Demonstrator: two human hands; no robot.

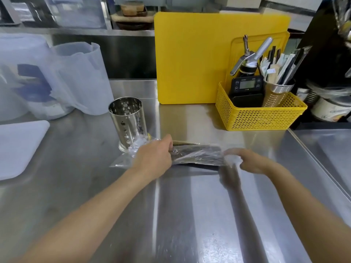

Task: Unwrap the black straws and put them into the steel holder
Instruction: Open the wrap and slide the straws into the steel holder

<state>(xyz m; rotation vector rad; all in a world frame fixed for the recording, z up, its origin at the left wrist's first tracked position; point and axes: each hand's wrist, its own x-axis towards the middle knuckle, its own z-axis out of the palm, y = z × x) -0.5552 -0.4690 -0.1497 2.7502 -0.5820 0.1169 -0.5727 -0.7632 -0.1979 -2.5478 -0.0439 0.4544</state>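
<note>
Nearest to me, both forearms are reaching out over the steel counter (190, 215), with the hands well apart, one at each end of the work. The left hand (152, 157) is clamping the black straws (197, 154), fingers curled over the bundle near its left end. In my judgement it is pinning the bundle so it is not sliding while the far end is being worked. The straws are lying flat on the counter inside a clear wrapper (123, 161), whose crumpled loose tail is trailing out to the left beneath the wrist. The right hand (252, 162) is sitting at the wrapper's right end. It is showing only as a blur, so I cannot tell whether it is pinching the plastic or merely touching it. No straw is showing bare, and I judge the unwrapping to be barely begun.

Just behind the left hand, the steel holder (127, 120) is standing upright with nothing showing above its rim, presumably kept close to make the transfer short. Further right, a yellow basket (262, 118) is holding a digital timer (247, 85) and a second steel cup (278, 92) full of wrapped straws. Behind it a yellow cutting board (193, 57) is standing on edge, and translucent jugs (81, 78) are standing far left
</note>
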